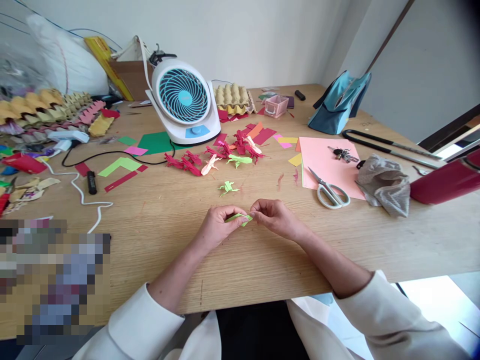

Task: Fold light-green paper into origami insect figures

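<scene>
Near the table's front middle, my left hand point(221, 225) pinches a small folded piece of light green paper point(243, 221) between thumb and fingers. My right hand point(272, 217) is closed at the paper's right tip, thumb and index finger pressed together on it. Just beyond my hands lies a small green folded paper figure point(228, 187). Farther back is a row of red folded figures point(187, 162), with a pale one point(210, 165) and another green one point(240, 160) among them.
A white and blue fan point(183, 97) stands behind the figures. Scissors point(330, 192) lie on pink paper point(322, 155) at right, beside crumpled grey cloth point(386, 185) and a red bottle point(446, 177). At left are a black cylinder point(91, 182) and white cord point(80, 192).
</scene>
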A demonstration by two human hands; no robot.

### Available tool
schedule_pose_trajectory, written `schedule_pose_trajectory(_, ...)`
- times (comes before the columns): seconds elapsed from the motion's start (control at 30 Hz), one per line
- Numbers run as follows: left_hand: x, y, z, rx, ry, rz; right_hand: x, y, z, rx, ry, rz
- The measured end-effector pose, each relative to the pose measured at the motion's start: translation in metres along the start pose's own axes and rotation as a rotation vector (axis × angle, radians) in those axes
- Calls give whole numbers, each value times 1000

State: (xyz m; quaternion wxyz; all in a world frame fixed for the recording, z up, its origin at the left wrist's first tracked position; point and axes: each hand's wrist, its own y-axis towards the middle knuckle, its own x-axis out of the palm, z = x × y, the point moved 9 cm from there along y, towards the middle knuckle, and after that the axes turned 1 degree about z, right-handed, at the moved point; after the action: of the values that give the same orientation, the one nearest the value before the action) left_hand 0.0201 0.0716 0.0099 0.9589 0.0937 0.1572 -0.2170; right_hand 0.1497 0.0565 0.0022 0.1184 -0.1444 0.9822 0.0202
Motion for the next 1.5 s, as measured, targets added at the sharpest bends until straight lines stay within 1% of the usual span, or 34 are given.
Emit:
schedule_pose_trajectory(0.2, 1, 0, -3, -20, -16, -5, -1, 0, 1, 3, 17, 19)
schedule_pose_trajectory(0.47, 4, 0, -1, 24, 26, -23, -4, -4, -13, -54, -151, 96)
schedule_pose_trajectory(0.67, 0, 1, 9, 72, 69, 14, -1, -1, -7, -29, -82, 42)
schedule_pose_trajectory(0.8, 2, 0, 15, 89, 129, 25, 0, -4, -19, -116, -243, 87)
schedule_pose_trajectory(0.87, 2, 0, 14, 84, 133, 40, 0, -4, -21, -131, -280, 103)
schedule_pose_trajectory(0.97, -2, 0, 3, 19, 43, 89, -3, -2, -12, -72, -184, 105)
schedule_pose_trajectory(1.07, -8, 0, -10, -59, -142, 172, -4, 0, -3, -22, -31, 90)
schedule_pose_trajectory(1.17, -7, -1, -15, -97, -335, 218, 5, 1, 0, -2, 48, 47)
schedule_pose_trajectory(1.27, 1, -3, -15, -128, -490, 219, 17, 2, 2, 6, 60, 28)
schedule_pose_trajectory(1.37, 6, -4, -13, -132, -544, 226, 21, 3, 1, -28, 64, 67)
schedule_pose_trajectory(1.5, 4, -4, -12, -127, -437, 208, 16, 1, -1, -55, -14, 130)
